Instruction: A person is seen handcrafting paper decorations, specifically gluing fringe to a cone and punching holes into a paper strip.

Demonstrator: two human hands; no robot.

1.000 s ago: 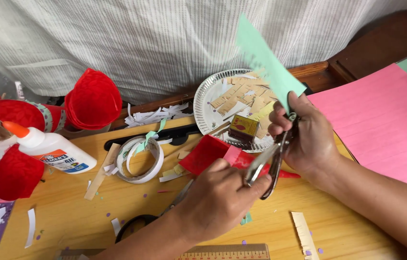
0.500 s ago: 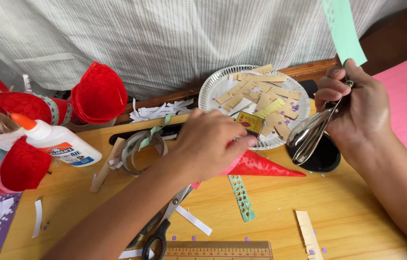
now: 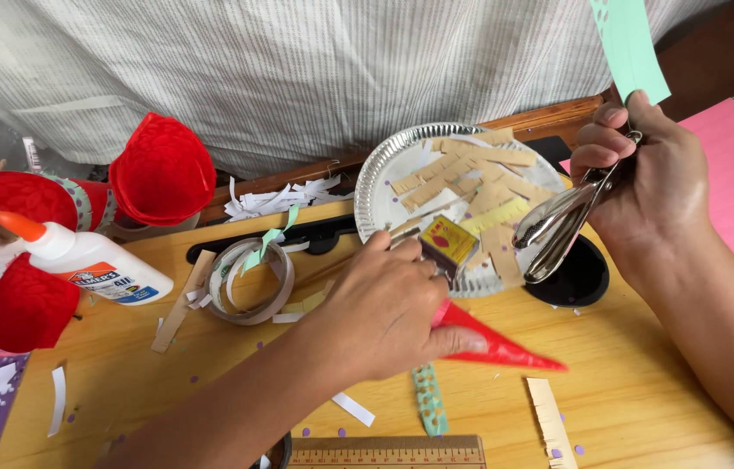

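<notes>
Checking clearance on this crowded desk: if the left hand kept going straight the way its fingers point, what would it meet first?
Probably the small yellow box on the silver paper plate; the left hand fingertips look almost against it.

A pale striped curtain (image 3: 297, 78) fills the upper frame in soft daylight, hanging behind a light wooden desk (image 3: 645, 399) that spans the lower half, dark wood at upper right.

1 glue bottle (image 3: 89, 265), 1 foil plate (image 3: 380, 187), 1 hole punch (image 3: 558, 221), 1 ruler (image 3: 384, 452), 1 matchbox (image 3: 447, 241).
</notes>
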